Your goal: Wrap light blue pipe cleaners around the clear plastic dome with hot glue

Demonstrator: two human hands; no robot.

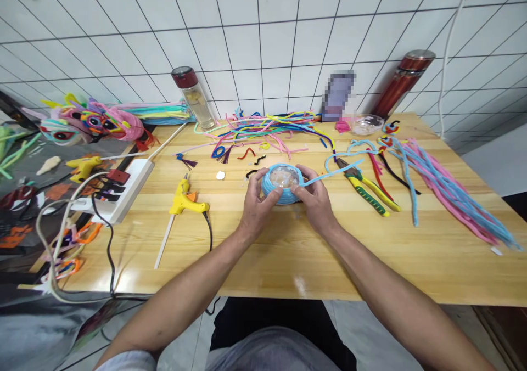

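Head view: the left hand (257, 205) and the right hand (318, 200) close around opposite sides of a blue coil (288, 198), fingers curled along its outer wall and thumbs on its near rim, seemingly so that the stacked turns stay snug. The coil sits between the two hands, over the table (280, 261), ringing a clear piece (284, 176) (whether its base touches the wood, I cannot tell). A loose blue end (329, 176) sticks out past the right hand, free because neither grip covers it. Near its tip, right of the grip, lie pliers (368, 192), handles toward the person, perhaps for an easy reach. Left of the grip, well apart, a yellow glue gun (186, 198) lies with its nozzle pointing away, likely keeping the tip clear of the wrists.
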